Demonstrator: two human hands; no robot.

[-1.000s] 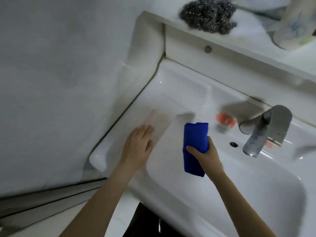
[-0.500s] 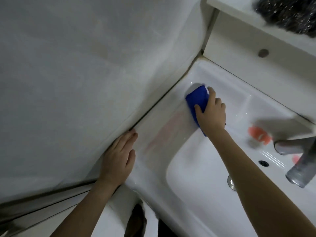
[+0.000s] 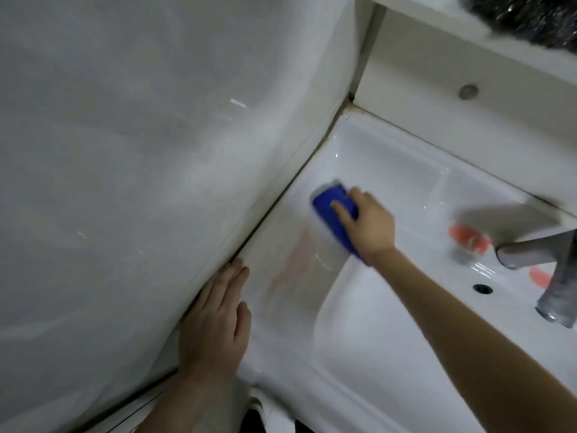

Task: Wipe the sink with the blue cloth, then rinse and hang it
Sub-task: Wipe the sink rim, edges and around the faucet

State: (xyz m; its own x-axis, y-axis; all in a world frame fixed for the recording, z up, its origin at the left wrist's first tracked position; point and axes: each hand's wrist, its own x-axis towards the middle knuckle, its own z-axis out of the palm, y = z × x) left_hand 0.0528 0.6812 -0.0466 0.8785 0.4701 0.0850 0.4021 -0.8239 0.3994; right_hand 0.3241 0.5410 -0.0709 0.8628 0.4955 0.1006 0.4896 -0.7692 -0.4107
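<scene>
The white sink (image 3: 371, 354) fills the lower right of the head view. A folded blue cloth (image 3: 327, 203) lies on its flat left ledge near the back corner. My right hand (image 3: 370, 226) holds the cloth and presses it onto the ledge, thumb lying across the top, fingers over its far side. Part of the cloth is hidden under my palm and wrist. My left hand (image 3: 215, 323) rests flat on the sink's left rim, right against the wall, fingers straight. A faint pinkish smear (image 3: 296, 260) marks the ledge between my hands.
A grey wall (image 3: 140, 151) runs close along the sink's left side. The metal tap (image 3: 555, 276) juts over the basin at the right, with orange marks (image 3: 465, 237) and an overflow hole (image 3: 482, 288) beside it. A steel scourer (image 3: 524, 17) sits on the shelf above.
My right hand carried the cloth from above the basin to the left ledge and has now slid it a little toward me. My left hand has moved back along the rim to the wall.
</scene>
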